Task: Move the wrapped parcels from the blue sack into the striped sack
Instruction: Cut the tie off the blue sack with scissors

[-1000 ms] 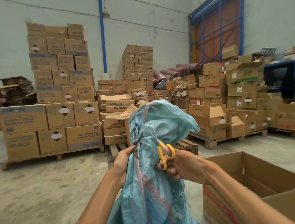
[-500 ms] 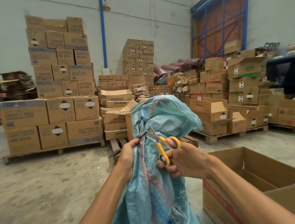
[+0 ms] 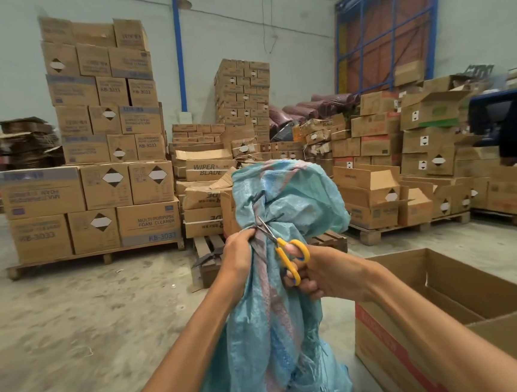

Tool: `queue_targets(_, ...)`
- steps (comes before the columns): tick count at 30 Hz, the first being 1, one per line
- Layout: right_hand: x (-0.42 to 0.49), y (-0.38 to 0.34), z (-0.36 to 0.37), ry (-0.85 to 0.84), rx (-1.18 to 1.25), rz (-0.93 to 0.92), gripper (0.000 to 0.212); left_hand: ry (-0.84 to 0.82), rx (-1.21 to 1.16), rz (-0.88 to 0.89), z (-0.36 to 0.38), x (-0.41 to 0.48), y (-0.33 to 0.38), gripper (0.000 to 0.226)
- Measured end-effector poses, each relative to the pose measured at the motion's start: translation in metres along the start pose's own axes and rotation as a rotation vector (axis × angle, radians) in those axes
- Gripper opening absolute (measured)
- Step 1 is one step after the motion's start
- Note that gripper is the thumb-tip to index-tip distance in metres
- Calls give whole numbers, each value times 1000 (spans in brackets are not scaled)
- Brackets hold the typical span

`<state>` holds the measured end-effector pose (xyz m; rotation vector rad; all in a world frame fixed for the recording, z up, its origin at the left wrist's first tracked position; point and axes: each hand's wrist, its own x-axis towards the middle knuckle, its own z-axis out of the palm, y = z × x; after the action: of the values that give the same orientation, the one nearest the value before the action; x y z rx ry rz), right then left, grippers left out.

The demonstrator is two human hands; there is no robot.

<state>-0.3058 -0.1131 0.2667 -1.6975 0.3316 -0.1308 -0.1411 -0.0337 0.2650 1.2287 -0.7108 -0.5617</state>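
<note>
Fingers (image 3: 243, 239) of the left hand (image 3: 239, 257) are curled tight round the gathered neck of the sack (image 3: 282, 334), bunching it so the dark tie (image 3: 269, 221) stands proud for cutting. The right hand (image 3: 323, 273) grips the scissors (image 3: 289, 257) by their yellow loops, thin blades set at the tie. The sack is woven plastic, pale blue with a pinkish stripe, crinkled and frayed low down, its top ballooning above the tie. It stands on the concrete floor (image 3: 59, 322), just left of an open cardboard box (image 3: 405, 355). Presumably the parcels are inside it, hidden; no second sack shows.
</note>
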Motion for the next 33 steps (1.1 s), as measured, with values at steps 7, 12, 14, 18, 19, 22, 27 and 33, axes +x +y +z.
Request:
queue_targets(7, 1, 9, -1, 82, -8, -59, 54, -15, 35, -17, 2, 11, -9, 49)
queue_targets(12, 6, 12, -1, 129, -1, -102, 53, 49, 157, 64, 5, 12, -10, 43)
queue_targets(14, 9, 13, -1, 180, 3, -123, 55, 76, 263, 108, 8, 5, -7, 53)
queue_targets(18, 11, 11, -1, 285, -53, -143, 57, 128, 556, 252, 12, -6, -2, 42)
queue_targets(19, 10, 9, -1, 314, -93, -145, 59, 133, 640, 302, 12, -7, -2, 41)
queue_targets(22, 8, 5, -1, 393, -231, -151, 72, 147, 875, 408, 10, -6, 0, 38)
queue_targets(27, 5, 2, -3, 367, -300, -154, 67, 159, 1043, 475, 9, -10, 2, 32)
queue_targets(33, 4, 13, -3, 259, -246, -123, 61, 80, 999, 394, 6, -3, -9, 34)
